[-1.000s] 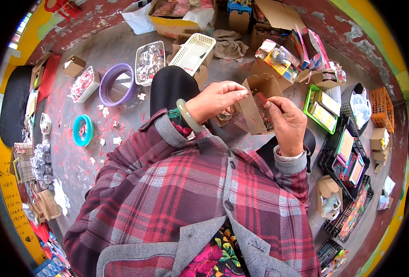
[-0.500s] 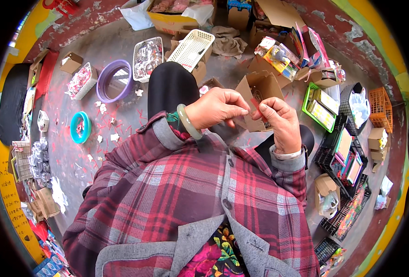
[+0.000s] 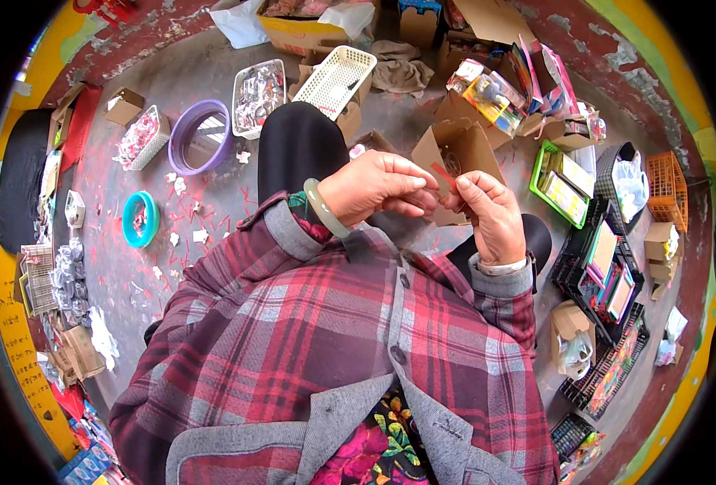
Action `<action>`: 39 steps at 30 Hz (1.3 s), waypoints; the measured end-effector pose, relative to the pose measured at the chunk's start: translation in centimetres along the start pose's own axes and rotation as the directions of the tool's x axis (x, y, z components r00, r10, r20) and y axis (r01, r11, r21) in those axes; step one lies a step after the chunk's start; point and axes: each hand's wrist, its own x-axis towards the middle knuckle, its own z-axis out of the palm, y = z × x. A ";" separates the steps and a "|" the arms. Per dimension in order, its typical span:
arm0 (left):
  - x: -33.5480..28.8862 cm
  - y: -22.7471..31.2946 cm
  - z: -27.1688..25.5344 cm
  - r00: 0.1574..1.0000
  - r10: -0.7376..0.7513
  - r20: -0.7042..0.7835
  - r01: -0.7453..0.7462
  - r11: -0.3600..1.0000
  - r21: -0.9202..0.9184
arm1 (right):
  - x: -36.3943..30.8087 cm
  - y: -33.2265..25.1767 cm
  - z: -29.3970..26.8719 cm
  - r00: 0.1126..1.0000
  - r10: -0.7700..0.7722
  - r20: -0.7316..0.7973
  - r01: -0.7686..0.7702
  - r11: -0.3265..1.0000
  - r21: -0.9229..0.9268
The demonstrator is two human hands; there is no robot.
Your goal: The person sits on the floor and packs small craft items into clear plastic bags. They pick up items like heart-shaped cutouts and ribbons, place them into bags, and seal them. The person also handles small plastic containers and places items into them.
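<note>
My right hand (image 3: 492, 212) pinches a small thin red strip (image 3: 442, 173) between thumb and fingertips. The strip's pointed end sticks up and to the left; its exact kind is too small to make out. Beside it, my left hand (image 3: 380, 191), with a pale bangle on the wrist, has its fingers stretched toward the strip and appears to hold nothing. Both hands are above my lap. Just beyond them stands an open cardboard box (image 3: 473, 149), partly hidden behind my right hand.
To the left are a purple basin (image 3: 181, 166), a turquoise bowl (image 3: 152, 234) and a white basket of wrapped pieces (image 3: 236, 121). Red scraps litter the floor. An empty cream basket (image 3: 325, 89) lies ahead. On the right are a green tray (image 3: 536, 174) and black crates (image 3: 564, 279).
My left hand's fingers have come out of a pinch and straightened. More of the red strip now shows above my right fingertips. My right hand has hardly moved.
</note>
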 end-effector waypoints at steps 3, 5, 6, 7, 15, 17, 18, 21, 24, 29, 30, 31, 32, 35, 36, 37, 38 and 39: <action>0.0 0.0 -0.2 0.999 -0.025 0.034 0.027 0.998 -0.057 | 0.0 0.4 0.0 0.999 0.034 -0.018 -0.032 0.994 0.108; -0.1 0.0 -0.3 0.999 -0.025 0.040 0.028 0.995 -0.096 | 0.0 0.4 0.1 0.998 0.051 -0.033 -0.046 0.991 0.127; -0.1 -0.1 -0.2 1.000 -0.011 0.028 0.014 0.996 -0.093 | -0.1 0.4 0.2 0.999 0.013 -0.044 -0.010 0.997 0.071; 0.0 -0.1 -0.2 1.000 0.002 0.016 0.000 0.996 -0.091 | -0.2 0.3 0.4 0.998 -0.025 -0.053 0.026 1.000 0.013; 0.5 -1.1 0.1 0.995 0.045 -0.091 -0.039 0.997 0.069 | -0.3 0.1 1.7 0.866 -0.490 0.099 0.445 0.666 -0.598; 0.5 -1.3 0.1 0.993 0.085 -0.083 -0.078 0.993 0.083 | -0.3 0.1 1.9 0.838 -0.532 0.119 0.473 0.602 -0.643; 0.5 -1.3 0.0 0.993 0.102 -0.059 -0.096 0.990 0.100 | -0.3 0.0 2.0 0.828 -0.546 0.130 0.481 0.573 -0.664; 0.5 -1.2 -0.1 0.991 0.136 -0.007 -0.134 0.982 0.130 | -0.3 -0.1 2.1 0.823 -0.554 0.127 0.474 0.546 -0.691; 0.2 -1.0 0.4 0.992 0.123 -0.029 -0.118 0.984 0.133 | -0.3 -0.1 2.1 0.831 -0.544 0.118 0.464 0.559 -0.688; 0.6 -1.5 0.6 0.989 0.118 -0.086 -0.095 0.966 0.241 | -0.1 0.0 2.1 0.827 -0.544 0.141 0.478 0.548 -0.687; 0.7 -1.6 0.5 0.988 0.133 -0.072 -0.109 0.957 0.270 | -0.1 0.0 2.1 0.824 -0.547 0.151 0.482 0.533 -0.695; 0.7 -1.6 0.3 0.987 0.148 -0.058 -0.124 0.946 0.298 | -0.1 0.0 2.1 0.820 -0.549 0.161 0.485 0.519 -0.704; 0.8 -1.6 0.1 0.986 0.162 -0.042 -0.139 0.935 0.327 | -0.1 0.0 2.1 0.817 -0.550 0.171 0.494 0.516 -0.700; 0.6 -1.6 0.1 0.985 0.172 -0.034 -0.155 0.945 0.287 | -0.1 0.2 2.1 0.815 -0.549 0.187 0.507 0.519 -0.688; 0.6 -1.6 0.1 0.985 0.164 -0.053 -0.142 0.946 0.290 | -0.1 0.2 2.1 0.819 -0.544 0.179 0.499 0.524 -0.690; 0.6 -1.7 0.1 0.985 0.156 -0.071 -0.129 0.948 0.292 | 0.0 0.2 2.2 0.824 -0.540 0.171 0.491 0.530 -0.692; 0.7 -1.7 0.2 0.985 0.148 -0.090 -0.116 0.949 0.294 | 0.0 0.2 2.2 0.815 -0.552 0.179 0.501 0.512 -0.698; 0.8 -1.9 0.1 0.983 0.158 -0.092 -0.123 0.944 0.308 | 0.1 0.3 2.2 0.804 -0.564 0.188 0.511 0.494 -0.704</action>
